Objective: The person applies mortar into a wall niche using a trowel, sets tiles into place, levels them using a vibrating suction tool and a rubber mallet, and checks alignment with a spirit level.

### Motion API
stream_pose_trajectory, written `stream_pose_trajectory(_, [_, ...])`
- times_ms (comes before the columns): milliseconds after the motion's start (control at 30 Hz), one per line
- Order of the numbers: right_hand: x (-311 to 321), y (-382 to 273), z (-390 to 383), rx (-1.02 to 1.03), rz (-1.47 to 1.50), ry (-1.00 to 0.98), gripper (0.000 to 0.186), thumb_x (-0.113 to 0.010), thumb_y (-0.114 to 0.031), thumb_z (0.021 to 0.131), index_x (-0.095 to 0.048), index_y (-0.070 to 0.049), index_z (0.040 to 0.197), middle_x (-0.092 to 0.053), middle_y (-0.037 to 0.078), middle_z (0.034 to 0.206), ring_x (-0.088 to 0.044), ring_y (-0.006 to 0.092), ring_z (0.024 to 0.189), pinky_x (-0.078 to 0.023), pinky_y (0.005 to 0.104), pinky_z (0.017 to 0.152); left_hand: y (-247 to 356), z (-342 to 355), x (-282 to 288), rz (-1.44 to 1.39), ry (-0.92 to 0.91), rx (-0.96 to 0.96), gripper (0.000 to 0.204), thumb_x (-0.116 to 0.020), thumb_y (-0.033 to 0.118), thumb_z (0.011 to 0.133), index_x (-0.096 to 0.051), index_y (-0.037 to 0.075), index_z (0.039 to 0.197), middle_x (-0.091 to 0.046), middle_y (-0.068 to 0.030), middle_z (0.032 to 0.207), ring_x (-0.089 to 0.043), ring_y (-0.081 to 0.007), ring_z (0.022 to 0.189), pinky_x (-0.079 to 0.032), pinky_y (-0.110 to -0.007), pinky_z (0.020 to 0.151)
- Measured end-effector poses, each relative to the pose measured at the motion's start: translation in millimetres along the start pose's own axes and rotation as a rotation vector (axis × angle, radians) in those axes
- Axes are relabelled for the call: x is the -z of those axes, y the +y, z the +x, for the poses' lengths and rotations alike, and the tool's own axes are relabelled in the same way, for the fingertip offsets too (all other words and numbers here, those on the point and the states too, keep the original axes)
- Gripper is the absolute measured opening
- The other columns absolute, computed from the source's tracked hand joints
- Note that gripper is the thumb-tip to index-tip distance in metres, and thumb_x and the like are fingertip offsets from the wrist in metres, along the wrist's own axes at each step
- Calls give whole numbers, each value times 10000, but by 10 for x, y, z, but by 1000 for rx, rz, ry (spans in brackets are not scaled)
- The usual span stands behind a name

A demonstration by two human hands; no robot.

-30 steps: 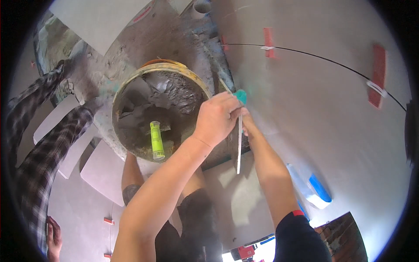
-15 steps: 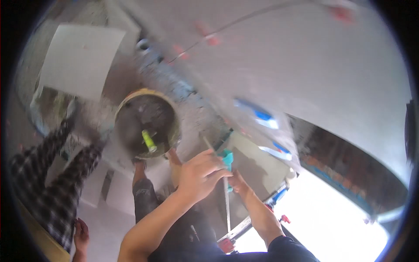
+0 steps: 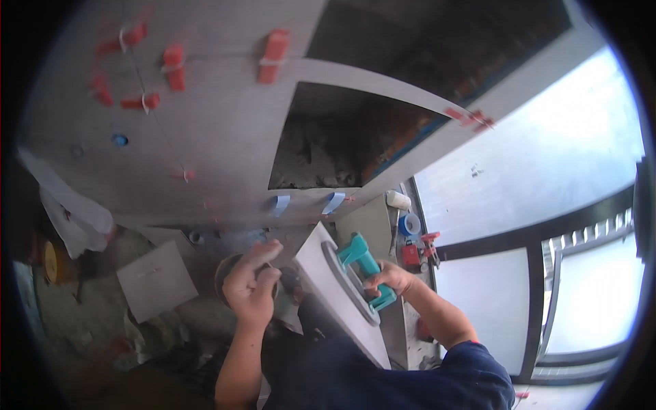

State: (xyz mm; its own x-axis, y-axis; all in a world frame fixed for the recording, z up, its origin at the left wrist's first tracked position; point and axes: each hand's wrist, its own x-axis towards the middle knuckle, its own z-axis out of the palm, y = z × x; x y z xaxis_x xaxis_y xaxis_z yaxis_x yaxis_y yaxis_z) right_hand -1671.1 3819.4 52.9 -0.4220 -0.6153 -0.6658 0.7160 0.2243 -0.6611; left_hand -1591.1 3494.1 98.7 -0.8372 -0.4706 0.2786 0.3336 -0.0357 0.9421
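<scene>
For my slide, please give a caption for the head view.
Right hand lifts a grey tile by a teal suction-cup handle; left hand is free.

The right hand (image 3: 388, 279) grips the teal handle of a suction cup (image 3: 355, 273) stuck on a grey tile (image 3: 335, 301). The left hand (image 3: 251, 287) is open, its fingers (image 3: 263, 256) just beside the tile's edge.

suction lifter (image 3: 361, 273): teal plastic, glossy | tile (image 3: 328, 280): pale, smooth, matt | wall tiles (image 3: 219, 116): grey, smooth | wall recess (image 3: 342, 147): rough mortar | clips (image 3: 273, 46): red plastic
</scene>
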Motion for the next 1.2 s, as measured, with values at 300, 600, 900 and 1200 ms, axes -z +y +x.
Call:
stream_pose_trajectory(300, [-17,-124,-297,407,319,38,139,-647,-98,781,-515,-59,758,-506,39,594,-502,144,505,-416,283,527,319,-503,626,376,37,339,243,-545,156,927,-692,-25,996,-705,-82,943,-620,-132,885,-467,-272,824])
stream_pose_trajectory(600, [372,-755,269,450,420,111,196,-626,-59,774,-505,-85,925,-496,16,652,-509,136,539,-456,308,566,-533,-1537,1119,695,3,523,299,-556,230,907,-674,-43,869,-687,-125,772,-645,-180,744,-487,-331,733])
stream_pose_trajectory(900, [890,-1517,862,429,469,-4,130,-614,-94,773,-591,-13,871,-568,59,673,-561,170,569,-476,305,545,-969,-1582,860,910,-112,625,441,-498,386,916,-648,-6,780,-654,-153,717,-660,-280,700,-475,-382,646])
stream_pose_trajectory(1200, [1131,-2199,1493,339,275,68,143,-627,-117,783,-533,-76,683,-513,52,588,-515,169,541,-457,306,558,-1512,-1900,770,722,204,786,519,-509,462,939,-647,-8,766,-639,-129,686,-627,-215,685,-454,-360,652])
